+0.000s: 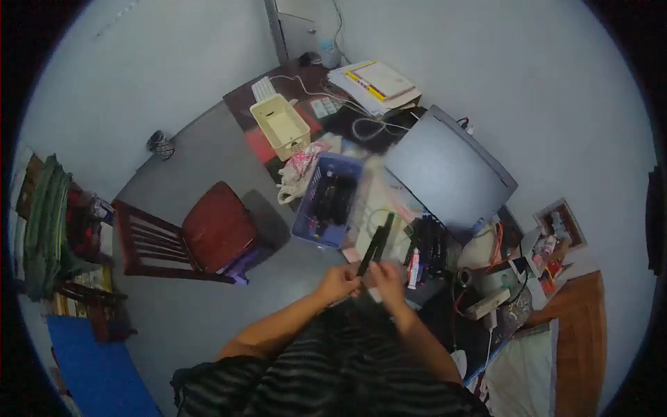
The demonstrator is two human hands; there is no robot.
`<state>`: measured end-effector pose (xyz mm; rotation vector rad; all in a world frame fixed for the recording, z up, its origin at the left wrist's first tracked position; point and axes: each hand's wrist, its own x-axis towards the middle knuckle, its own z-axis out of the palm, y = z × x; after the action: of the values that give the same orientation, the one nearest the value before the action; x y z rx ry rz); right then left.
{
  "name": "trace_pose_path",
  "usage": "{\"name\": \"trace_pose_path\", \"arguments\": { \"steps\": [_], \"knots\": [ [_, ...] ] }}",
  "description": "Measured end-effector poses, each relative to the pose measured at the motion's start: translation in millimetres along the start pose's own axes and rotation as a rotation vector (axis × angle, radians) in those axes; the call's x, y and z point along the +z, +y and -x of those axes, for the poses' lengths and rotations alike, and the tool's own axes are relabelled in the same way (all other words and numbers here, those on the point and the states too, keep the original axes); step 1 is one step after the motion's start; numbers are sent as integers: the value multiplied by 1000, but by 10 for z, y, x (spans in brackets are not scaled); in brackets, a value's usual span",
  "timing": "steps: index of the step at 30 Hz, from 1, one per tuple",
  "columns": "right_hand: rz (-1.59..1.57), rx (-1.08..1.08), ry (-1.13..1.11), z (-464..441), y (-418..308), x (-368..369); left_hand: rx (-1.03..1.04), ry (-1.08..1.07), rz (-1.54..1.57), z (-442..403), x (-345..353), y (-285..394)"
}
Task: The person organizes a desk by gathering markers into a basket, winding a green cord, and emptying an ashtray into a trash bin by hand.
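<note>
Several long, thin black items (pixel 376 244) stand up from between my two hands, too blurred to name exactly. My left hand (pixel 338 283) is closed around their lower end. Right beside it, my right hand (pixel 386 279) has its fingers bent against the same black items, smeared by motion. Just beyond my hands a blue-purple basket (pixel 341 161) holds dark items (pixel 335 198). More black items (pixel 434 247) lie in a row to the right, next to a red and white tube (pixel 414 268).
A cream basket (pixel 284 124) and a pink-and-white cloth (pixel 300 167) sit behind the blue-purple basket. A closed grey laptop (pixel 451 167) is at the right. Papers (pixel 375 82) lie at the back. A red-brown chair (pixel 219 226) stands on the left; a power strip (pixel 488 304) is at the right.
</note>
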<state>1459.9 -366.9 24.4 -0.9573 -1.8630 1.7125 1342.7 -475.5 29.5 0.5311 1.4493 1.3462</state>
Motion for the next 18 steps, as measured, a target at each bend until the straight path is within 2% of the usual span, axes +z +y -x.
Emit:
{"name": "trace_pose_path", "arguments": {
  "steps": [3, 6, 11, 14, 18],
  "knots": [
    [-260, 110, -96, -133, -20, 200, 54, 97, 37, 88, -179, 162],
    [-175, 162, -133, -205, -452, 399, 88, 233, -24, 37, -437, 367],
    [-126, 118, -227, -486, -515, 705, 125, 367, -138, -113, -857, 623],
    [-60, 130, -163, -646, -703, 861, 128, 421, -175, -277, -1010, 685],
    [-221, 130, -133, -883, -542, 1038, 330, 542, -287, -476, -1167, 570]
  ]
}}
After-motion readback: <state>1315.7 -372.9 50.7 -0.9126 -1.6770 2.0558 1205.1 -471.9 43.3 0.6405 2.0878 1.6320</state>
